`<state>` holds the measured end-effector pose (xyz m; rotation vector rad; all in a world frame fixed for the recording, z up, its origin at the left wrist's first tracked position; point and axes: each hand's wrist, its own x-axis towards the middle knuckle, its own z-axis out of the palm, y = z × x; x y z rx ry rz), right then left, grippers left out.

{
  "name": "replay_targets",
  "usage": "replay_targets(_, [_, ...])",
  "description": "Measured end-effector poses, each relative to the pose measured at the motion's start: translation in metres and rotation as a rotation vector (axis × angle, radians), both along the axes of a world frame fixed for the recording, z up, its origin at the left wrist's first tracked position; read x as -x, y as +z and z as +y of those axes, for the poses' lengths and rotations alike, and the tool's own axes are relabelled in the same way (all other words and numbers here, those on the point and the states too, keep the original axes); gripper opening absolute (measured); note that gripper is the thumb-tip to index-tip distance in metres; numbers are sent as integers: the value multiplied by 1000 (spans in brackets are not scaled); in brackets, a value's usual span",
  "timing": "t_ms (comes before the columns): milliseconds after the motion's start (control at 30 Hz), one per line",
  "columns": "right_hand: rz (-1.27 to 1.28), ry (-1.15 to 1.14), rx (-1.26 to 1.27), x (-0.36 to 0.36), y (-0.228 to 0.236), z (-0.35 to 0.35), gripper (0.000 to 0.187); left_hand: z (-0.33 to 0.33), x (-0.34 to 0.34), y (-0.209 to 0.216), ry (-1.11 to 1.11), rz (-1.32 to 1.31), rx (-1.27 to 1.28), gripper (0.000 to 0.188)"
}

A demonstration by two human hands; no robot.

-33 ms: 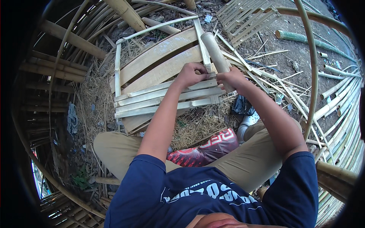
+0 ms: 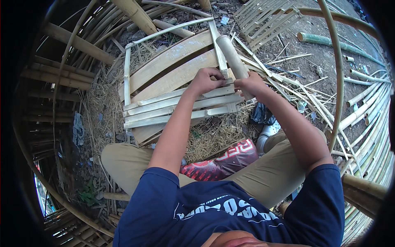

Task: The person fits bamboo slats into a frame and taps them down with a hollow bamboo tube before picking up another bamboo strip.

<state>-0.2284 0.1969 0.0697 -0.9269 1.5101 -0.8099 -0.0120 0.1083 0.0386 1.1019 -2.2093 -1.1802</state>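
My right hand [image 2: 252, 85] is wrapped round the lower part of a thick, short bamboo length [image 2: 231, 53], which leans up and away. Beside it, my left hand [image 2: 206, 80] has its thumb and fingertips pinched together over the right corner of a slatted bamboo frame [image 2: 127, 74]. Whatever lies between those fingertips is too small to make out. Several pale split-bamboo slats [image 2: 173, 110] run across the frame's near side, passing under my left forearm. An upright slat [image 2: 218, 43] forms the frame's right side. Wide wooden boards [image 2: 181, 70] lie beneath it.
A finished-looking slatted panel [image 2: 267, 22] lies at the far right. Loose bamboo strips [image 2: 284, 84] spread beside the frame, with a green bamboo pole [image 2: 337, 46] beyond. A curved pole [image 2: 338, 74] rises on the right. A red printed sack [image 2: 222, 161] lies between my legs.
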Motion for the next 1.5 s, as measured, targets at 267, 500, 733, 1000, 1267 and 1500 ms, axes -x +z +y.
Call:
replay_targets(267, [386,89,38,27,36,4,61,-1,5,-2,-29,48,-104,18])
replay_targets(500, [864,273,182,41,51,18,64,2,7,-4,22,38,-96,18])
replay_targets(733, [679,244,185,54,68,41,64,-1,2,-12,-51,99,30,19])
replay_targets(1000, [589,192,104,60,18,56,53,1,3,-11,-31,65,50,19])
replay_targets(1267, [-119,157,-99,16,-29,59,52,2,4,-3,8,91,-62,23])
replay_targets(1500, [-76,18,-17,0,-25,48,60,-3,1,4,33,44,43,20])
